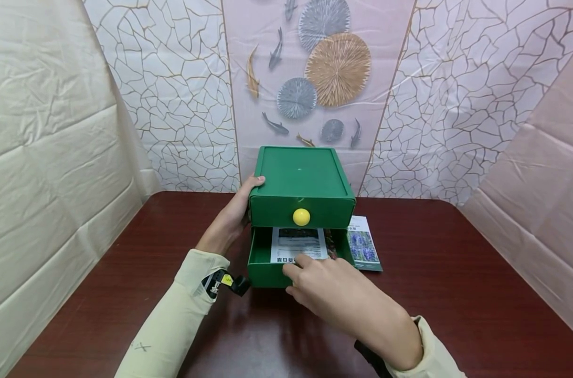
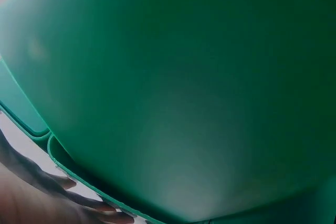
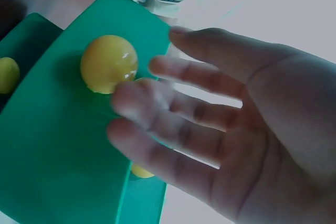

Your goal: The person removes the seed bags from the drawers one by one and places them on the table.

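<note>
Head view: leaflet [image 1: 298, 244] flat in open drawer [image 1: 263, 265], long axis front-to-back.

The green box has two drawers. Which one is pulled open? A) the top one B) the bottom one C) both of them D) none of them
B: on the green box the bottom drawer sticks out with a paper showing inside, while the top drawer with its yellow knob sits flush.

The left wrist view is almost wholly a blurred green box [image 2: 184, 93] wall. The leaflet [image 1: 298, 244] in the open drawer [image 1: 263, 262] is partly covered by the right hand [image 1: 333, 294]; its print is too small to read.
</note>
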{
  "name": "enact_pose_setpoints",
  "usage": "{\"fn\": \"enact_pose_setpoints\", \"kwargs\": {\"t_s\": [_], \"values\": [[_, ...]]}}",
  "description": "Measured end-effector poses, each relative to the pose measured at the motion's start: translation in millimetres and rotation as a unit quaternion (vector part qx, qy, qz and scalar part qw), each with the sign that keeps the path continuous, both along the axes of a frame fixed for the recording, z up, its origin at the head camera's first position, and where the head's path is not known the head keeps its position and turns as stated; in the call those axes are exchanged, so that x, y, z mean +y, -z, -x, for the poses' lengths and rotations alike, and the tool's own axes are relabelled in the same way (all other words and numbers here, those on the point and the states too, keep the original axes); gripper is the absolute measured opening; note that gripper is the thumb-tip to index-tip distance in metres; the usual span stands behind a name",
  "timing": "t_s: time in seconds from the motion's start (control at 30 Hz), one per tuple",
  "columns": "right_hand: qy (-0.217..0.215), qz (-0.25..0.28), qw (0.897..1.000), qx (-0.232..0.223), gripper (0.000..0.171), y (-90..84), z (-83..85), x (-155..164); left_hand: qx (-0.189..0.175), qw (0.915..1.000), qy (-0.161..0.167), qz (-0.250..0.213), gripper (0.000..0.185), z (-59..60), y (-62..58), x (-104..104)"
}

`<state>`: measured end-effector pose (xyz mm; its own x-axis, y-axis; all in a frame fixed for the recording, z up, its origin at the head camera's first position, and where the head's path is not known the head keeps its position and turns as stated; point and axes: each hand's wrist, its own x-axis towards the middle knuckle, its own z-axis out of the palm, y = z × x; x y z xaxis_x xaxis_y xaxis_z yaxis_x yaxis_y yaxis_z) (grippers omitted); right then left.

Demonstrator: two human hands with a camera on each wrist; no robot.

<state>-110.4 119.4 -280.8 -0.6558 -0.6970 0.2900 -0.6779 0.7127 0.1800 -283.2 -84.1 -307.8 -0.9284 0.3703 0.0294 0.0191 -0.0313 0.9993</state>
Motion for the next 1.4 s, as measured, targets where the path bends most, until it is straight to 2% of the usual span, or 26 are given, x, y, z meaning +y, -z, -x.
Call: {"fn": "enact_pose_setpoints", "kwargs": {"t_s": [0.1, 0.43, 0.57, 0.63, 0.73, 0.83, 0.97, 1.17, 1.4], "values": [[0.004, 0.027, 1.000, 0.006, 0.023, 1.1, 5.2, 0.6, 0.003, 1.0000, 0.002, 0.001, 0.084, 1.1, 0.5, -0.1], [0.047, 0.050, 0.994, 0.082, 0.029, 6.6, 25.2, 7.4, 0.012, 0.9999, 0.005, 0.007, 0.081, 1.2, 1.1, -0.7], [0.049, 0.072, 0.992, 0.086, 0.027, 9.1, 34.3, 13.8, 0.010, 0.9999, 0.003, 0.007, 0.081, 1.4, 1.2, -0.4], [0.045, 0.092, 0.993, 0.057, 0.025, 10.2, 39.6, 17.3, 0.010, 0.9999, 0.002, 0.006, 0.081, 0.8, 0.9, 0.1], [0.048, 0.124, 0.991, -0.011, 0.017, 11.6, 48.3, 22.4, 0.010, 0.9999, -0.001, 0.005, 0.081, 0.6, 0.8, 0.7], [0.063, 0.152, 0.982, -0.091, 0.009, 12.3, 57.5, 27.0, 0.009, 0.9999, -0.003, 0.003, 0.082, 0.7, 0.7, 1.0], [0.071, 0.178, 0.968, -0.163, 0.007, 11.6, 68.2, 32.9, 0.008, 1.0000, -0.001, 0.000, 0.082, 1.1, -0.1, 1.1], [0.065, 0.208, 0.950, -0.225, 0.018, 10.9, 75.6, 37.8, 0.009, 0.9999, -0.007, 0.004, 0.084, 1.3, -0.4, 0.9], [0.082, 0.174, 0.944, -0.268, 0.034, 13.0, 79.4, 41.2, 0.007, 0.9999, -0.012, 0.010, 0.088, 1.2, 0.3, 1.5]]}}
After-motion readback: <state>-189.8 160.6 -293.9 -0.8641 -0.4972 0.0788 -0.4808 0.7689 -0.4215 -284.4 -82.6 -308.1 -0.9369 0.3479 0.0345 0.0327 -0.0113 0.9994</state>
